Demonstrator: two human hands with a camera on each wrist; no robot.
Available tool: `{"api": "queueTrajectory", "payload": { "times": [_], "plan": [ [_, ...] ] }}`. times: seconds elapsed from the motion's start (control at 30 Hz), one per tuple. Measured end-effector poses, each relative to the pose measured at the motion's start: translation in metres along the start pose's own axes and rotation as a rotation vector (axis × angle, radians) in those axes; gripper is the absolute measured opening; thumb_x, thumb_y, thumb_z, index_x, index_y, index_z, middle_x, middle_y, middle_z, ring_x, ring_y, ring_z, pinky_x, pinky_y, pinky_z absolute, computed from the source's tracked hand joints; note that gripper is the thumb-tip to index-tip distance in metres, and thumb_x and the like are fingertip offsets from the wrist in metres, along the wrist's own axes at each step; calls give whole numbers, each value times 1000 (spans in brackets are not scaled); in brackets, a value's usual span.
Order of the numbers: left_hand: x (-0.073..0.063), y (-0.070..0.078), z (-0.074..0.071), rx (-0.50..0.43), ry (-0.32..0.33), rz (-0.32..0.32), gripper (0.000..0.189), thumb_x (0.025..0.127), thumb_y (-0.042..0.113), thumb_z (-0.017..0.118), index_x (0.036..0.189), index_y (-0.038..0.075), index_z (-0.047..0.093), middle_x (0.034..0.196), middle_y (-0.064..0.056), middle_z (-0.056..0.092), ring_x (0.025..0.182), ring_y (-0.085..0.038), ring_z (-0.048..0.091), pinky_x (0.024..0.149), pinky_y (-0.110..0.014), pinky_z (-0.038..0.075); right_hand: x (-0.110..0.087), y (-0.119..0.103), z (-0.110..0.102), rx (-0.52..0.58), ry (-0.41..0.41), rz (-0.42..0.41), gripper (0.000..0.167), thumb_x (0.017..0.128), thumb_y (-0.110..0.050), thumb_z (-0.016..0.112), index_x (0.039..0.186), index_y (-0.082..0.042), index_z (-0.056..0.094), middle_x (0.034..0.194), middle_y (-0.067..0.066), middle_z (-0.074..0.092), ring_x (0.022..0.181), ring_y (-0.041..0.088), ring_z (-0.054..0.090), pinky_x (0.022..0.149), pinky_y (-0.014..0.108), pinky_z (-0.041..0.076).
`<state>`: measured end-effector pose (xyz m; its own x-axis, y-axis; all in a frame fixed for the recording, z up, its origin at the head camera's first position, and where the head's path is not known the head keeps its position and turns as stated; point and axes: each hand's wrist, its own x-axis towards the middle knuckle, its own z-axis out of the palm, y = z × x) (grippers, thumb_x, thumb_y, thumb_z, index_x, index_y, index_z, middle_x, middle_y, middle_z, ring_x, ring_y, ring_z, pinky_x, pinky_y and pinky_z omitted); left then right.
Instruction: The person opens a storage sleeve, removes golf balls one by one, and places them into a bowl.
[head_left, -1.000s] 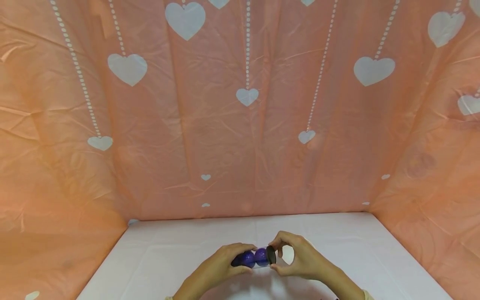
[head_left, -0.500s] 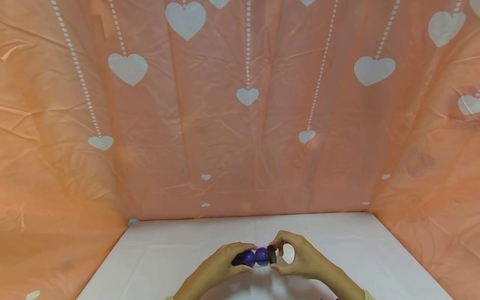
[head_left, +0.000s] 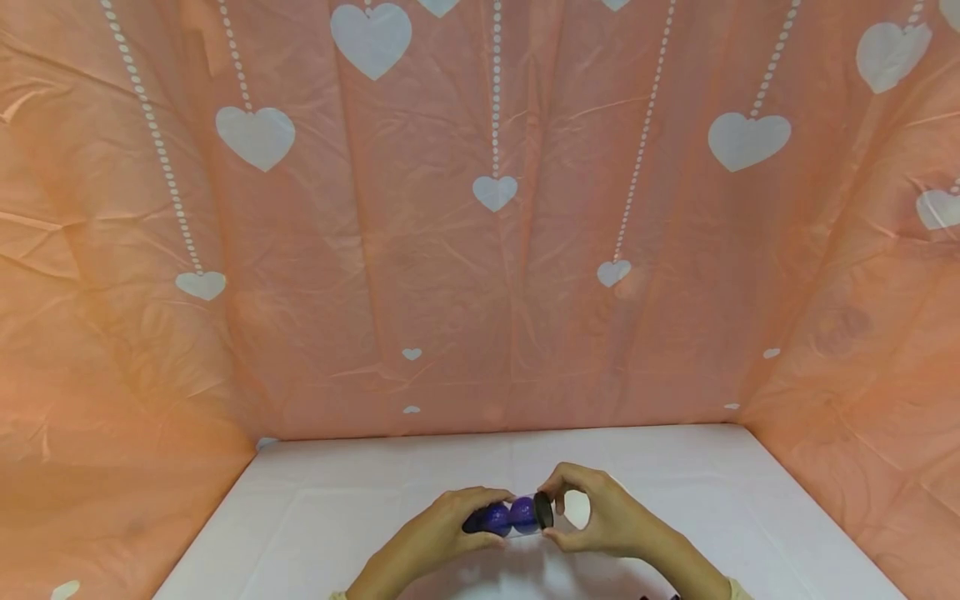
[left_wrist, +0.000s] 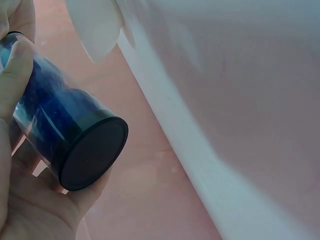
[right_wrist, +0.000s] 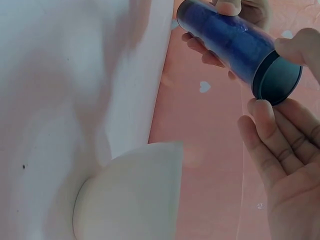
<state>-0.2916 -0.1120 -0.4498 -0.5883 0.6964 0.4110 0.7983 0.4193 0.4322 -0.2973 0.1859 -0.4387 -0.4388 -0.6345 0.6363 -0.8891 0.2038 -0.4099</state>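
Clear tube (right_wrist: 227, 37), one, held above the table at 6 o'clock in the head view, lying nearly 9-to-3 with its 3 o'clock end slightly raised. Dark disc base (left_wrist: 95, 155) at the 9 o'clock end; dark end cap (head_left: 543, 510) at the 3 o'clock end, in contact with the tube. Whether it is fully seated cannot be told.

Left hand (head_left: 450, 523), at 9 o'clock: thumb and fingers curled round the tube's body. Right hand (head_left: 611, 521), at 3 o'clock: thumb and fingertips pinching the cap's rim.

Risks, as judged: a sudden pull or twist could pop the cap loose and spill the contents, more so with that end tipped down; smooth plastic could slip in the left hand's hold; squeezing hard could buckle the thin wall.

Tube contents: two purple balls (head_left: 494, 518), end to end; anything further beneath the left fingers is hidden.

White bowl (right_wrist: 135, 195), one, beyond the right hand at 3 o'clock from the tube, standing on the table; interior not shown, contents unknown.

White table (head_left: 315, 500), under all. Farthest, towards 12 o'clock: peach backdrop (head_left: 450, 275), creased, printed with pale hearts and dotted strings.
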Motion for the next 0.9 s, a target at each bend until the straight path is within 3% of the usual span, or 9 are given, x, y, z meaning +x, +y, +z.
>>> {"api": "queueTrajectory", "payload": {
  "times": [0.43,0.77,0.9],
  "plan": [
    [0,3,-2,-16,-35,-30,47,98,30,79,140,14,68,128,-1,75,110,-3,67,93,-24,59,2,-2,-2,75,-24,-4,48,79,-1,92,115,-16,65,102,-4,72,86,17,68,96,33,60],
    [1,5,-4,-9,-43,-8,49,99,30,78,143,11,67,128,-4,75,112,-5,68,94,-25,59,1,0,-4,116,-47,12,48,80,1,91,116,-15,64,102,-4,71,88,17,69,100,33,59],
    [-2,3,-4,-5,-34,-11,46,98,27,80,140,11,69,130,-3,75,115,-8,68,98,-29,59,-1,2,-11,136,-15,5,51,79,6,89,120,-11,65,98,0,70,88,19,70,98,31,60]
  ]
}}
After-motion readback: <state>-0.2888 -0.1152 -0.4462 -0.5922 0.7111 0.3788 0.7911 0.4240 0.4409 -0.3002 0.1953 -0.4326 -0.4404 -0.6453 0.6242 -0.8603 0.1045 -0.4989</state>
